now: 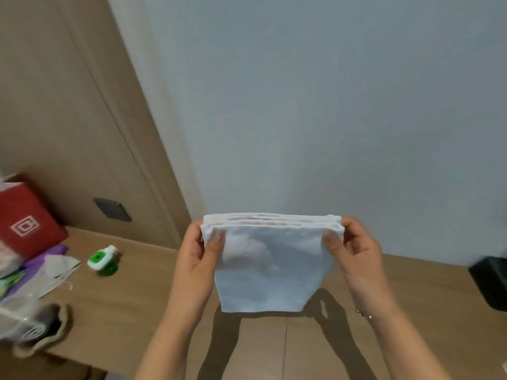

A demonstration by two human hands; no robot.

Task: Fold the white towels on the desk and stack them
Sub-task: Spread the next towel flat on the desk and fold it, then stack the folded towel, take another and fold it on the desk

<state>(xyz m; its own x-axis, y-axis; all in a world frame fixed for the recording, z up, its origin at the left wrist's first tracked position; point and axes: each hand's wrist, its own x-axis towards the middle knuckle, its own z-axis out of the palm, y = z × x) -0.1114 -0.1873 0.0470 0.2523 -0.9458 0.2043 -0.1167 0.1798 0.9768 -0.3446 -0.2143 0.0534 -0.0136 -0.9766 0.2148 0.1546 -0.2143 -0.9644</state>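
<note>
Above desk [142, 292], I see folded towel [269, 264] hanging level, left hand [197, 259], right hand [354, 253] pinching its top corners, desk directly below.

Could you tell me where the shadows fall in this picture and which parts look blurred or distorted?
Head view: the left hand and right hand holding the white towel cast dark shadows on the desk just beneath; the red box and clutter at the left edge are smeared; the wide lens leans the wood panel edges.
</note>
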